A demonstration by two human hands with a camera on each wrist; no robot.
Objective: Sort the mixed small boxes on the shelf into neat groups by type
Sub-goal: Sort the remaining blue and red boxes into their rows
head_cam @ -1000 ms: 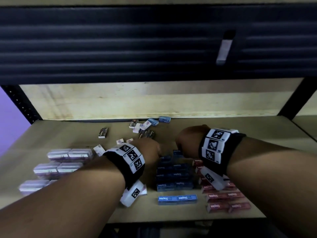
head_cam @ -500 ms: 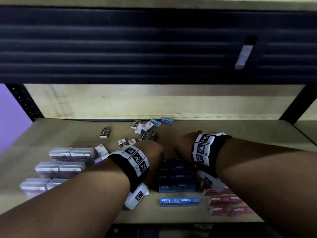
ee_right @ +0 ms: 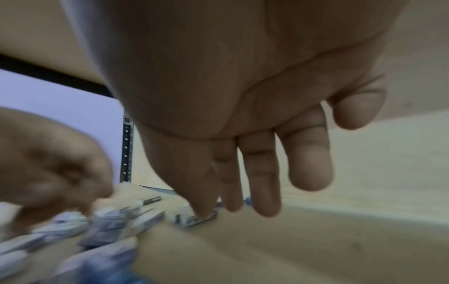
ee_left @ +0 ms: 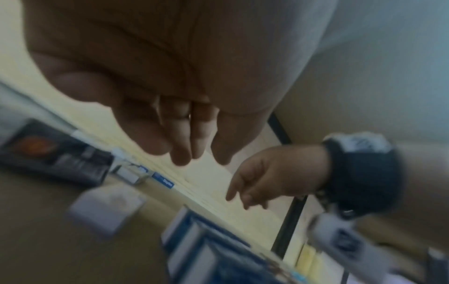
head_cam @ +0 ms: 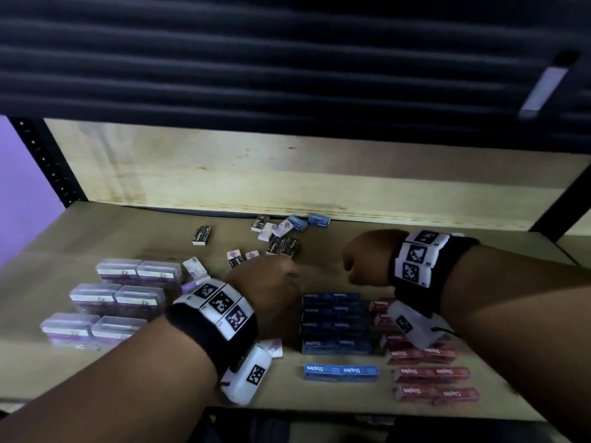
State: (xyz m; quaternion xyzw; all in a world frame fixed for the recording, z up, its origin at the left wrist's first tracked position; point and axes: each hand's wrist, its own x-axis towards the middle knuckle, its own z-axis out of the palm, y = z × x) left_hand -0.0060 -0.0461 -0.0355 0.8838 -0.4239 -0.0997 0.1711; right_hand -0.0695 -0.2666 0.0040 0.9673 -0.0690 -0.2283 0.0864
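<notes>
starting at the front edge of the shelf (head_cam: 319, 407) — sorted rows lie there: clear purple-labelled cases (head_cam: 115, 302) on the left, the blue staples stack (head_cam: 335, 324) in the middle, red staples boxes (head_cam: 431, 375) on the right. just past the blue stack both hands hover above the board, neither holding anything. the left hand (head_cam: 265, 282) has its fingers (ee_left: 182, 146) hanging loose and pointing away; the right hand (head_cam: 367, 257) has its fingers (ee_right: 264, 173) straight and relaxed, slightly spread.

beyond them lies the unsorted scatter (head_cam: 275, 235) — small purple, black and blue boxes at mixed angles, reaching back to the rear wall. it lies ahead of the left fingertips and ahead-left of the right ones. the black pair (head_cam: 283, 246) sits just beyond the left hand, long axis roughly crosswise, so the left hand looks nearer. a lone black box (head_cam: 202, 235) lies further left.
</notes>
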